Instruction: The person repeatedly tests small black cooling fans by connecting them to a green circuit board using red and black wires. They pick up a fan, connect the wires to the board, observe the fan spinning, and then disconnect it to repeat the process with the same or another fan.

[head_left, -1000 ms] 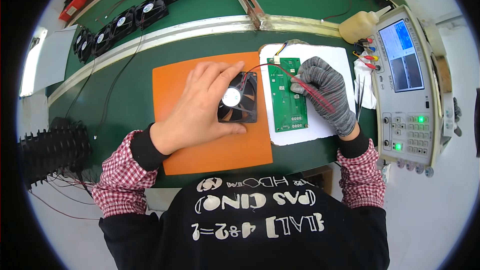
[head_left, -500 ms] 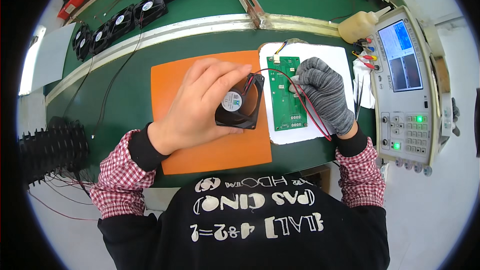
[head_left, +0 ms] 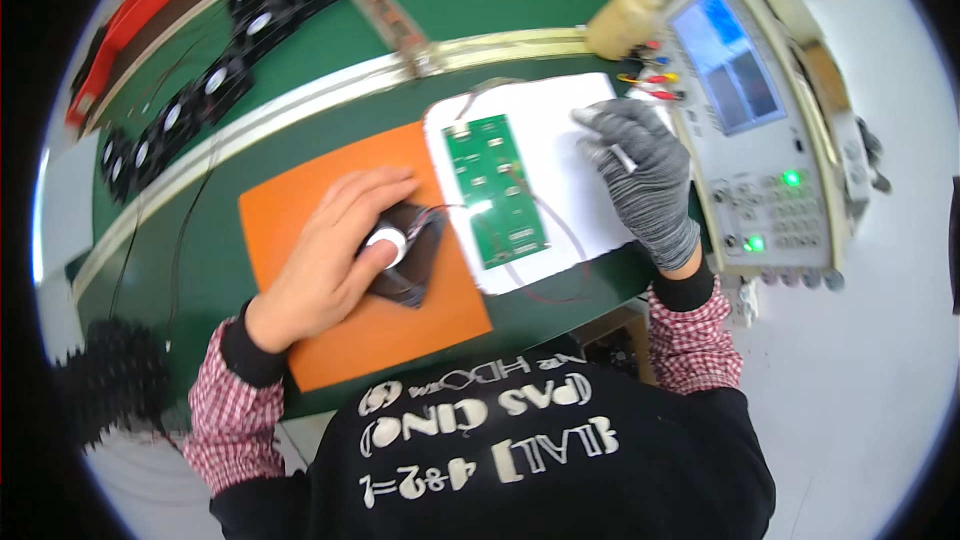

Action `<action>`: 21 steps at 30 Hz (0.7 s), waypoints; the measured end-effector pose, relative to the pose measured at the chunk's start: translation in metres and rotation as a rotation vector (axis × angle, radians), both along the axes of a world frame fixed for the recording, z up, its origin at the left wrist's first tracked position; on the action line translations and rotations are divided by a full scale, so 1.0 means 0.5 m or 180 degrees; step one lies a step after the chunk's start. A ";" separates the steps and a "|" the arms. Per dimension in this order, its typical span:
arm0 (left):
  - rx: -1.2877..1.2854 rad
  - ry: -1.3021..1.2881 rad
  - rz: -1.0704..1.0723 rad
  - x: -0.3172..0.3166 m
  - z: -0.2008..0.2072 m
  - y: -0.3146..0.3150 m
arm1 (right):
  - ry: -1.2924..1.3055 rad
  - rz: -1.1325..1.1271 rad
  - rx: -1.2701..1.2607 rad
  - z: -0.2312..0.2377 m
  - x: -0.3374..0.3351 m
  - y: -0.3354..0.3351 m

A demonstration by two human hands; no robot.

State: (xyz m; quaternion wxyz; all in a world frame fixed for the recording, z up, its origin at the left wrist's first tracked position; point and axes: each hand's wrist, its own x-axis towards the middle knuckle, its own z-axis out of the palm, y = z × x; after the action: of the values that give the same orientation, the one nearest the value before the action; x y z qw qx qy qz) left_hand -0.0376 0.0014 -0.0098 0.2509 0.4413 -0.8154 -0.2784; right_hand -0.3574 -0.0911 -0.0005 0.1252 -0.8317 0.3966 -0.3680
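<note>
A black square cooling fan (head_left: 425, 265) lies turned cornerwise on the orange mat (head_left: 440, 325). My bare left hand (head_left: 335, 255) grips its left side, the thumb over the pale round hub. Thin red and black wires (head_left: 572, 298), blurred, leave the fan and loop across a green circuit board (head_left: 480, 205), ending at a connector on its right side. The board lies on a white sheet (head_left: 565, 190). Over the sheet's right edge hangs my right hand (head_left: 640, 165) in a grey fingertip-less glove, fingers apart, clear of the board, with nothing seen in it.
A tester with a lit screen (head_left: 725, 60) and green-lit buttons stands at the right. Beside it are coloured clip leads (head_left: 660, 80) and a beige squeeze bottle (head_left: 622, 25). Several fans (head_left: 218, 82) line the back left beyond a pale rail (head_left: 260, 115). A blurred black stack (head_left: 110, 375) sits left.
My right hand has moved off the board and wires to the right and opened. My left hand has lowered the fan toward the mat and turned it. The whole view has tilted.
</note>
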 end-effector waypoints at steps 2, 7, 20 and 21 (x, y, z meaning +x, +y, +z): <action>-0.0043 0.0020 -0.0006 0.003 0.013 -0.001 | 0.0078 -0.0833 -0.1116 0.042 -0.045 0.011; -0.0928 -0.1215 0.0971 -0.035 0.017 0.023 | 0.1381 -0.2585 -0.3211 0.169 -0.160 -0.022; -0.0431 0.0285 0.1063 0.001 -0.033 0.072 | 0.1144 -0.2525 -0.1680 0.192 -0.263 -0.046; -0.0526 0.0334 0.0978 -0.002 -0.030 0.074 | 0.0660 -0.2057 -0.1452 0.182 -0.214 -0.022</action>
State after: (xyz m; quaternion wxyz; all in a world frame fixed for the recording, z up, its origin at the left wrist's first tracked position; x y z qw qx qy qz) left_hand -0.0385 0.0383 -0.0246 0.3681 0.5233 -0.7443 -0.1915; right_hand -0.4646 -0.1020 0.0907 -0.2252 -0.7034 0.5561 -0.3811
